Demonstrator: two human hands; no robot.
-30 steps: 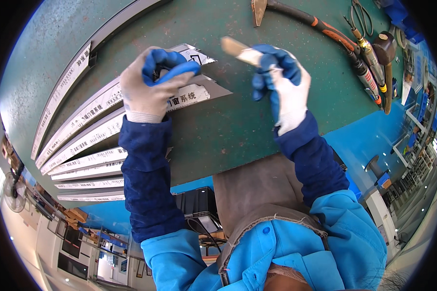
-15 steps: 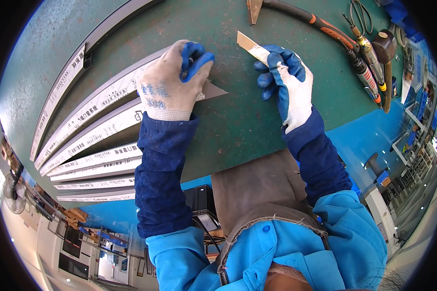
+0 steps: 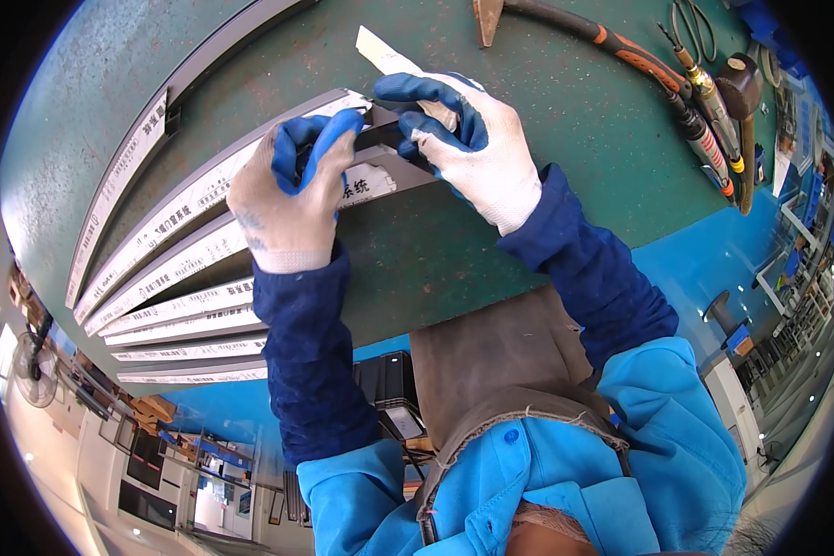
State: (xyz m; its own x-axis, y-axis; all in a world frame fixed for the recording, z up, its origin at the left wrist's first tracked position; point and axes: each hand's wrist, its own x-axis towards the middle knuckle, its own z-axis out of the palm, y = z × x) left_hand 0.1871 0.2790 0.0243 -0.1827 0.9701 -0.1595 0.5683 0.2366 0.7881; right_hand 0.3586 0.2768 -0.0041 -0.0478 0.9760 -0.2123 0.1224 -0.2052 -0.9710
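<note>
My right hand, in a white glove with blue-coated fingers, is closed round a flat, pale strip with a slanted tip. Its lower part has a whitish wrap, and the tip points up and left. My left hand, gloved alike, is curled with thumb and fingers close together over the ends of the long grey profiles. What those fingers hold, if anything, is hidden. White printed film covers part of the nearer profile and ends in a ragged edge, with bare grey beyond. The right fingertips hang close to these profile ends.
More film-covered profiles fan out at the left of the green table; another long profile lies farther left. At the far right are a hammer, a screwdriver-like power tool with a cord and a dark mallet.
My right hand has moved left with the strip, to the profile ends. My left hand has shifted slightly left and nearer me. Torn film and bare grey on the nearer profile now show.
</note>
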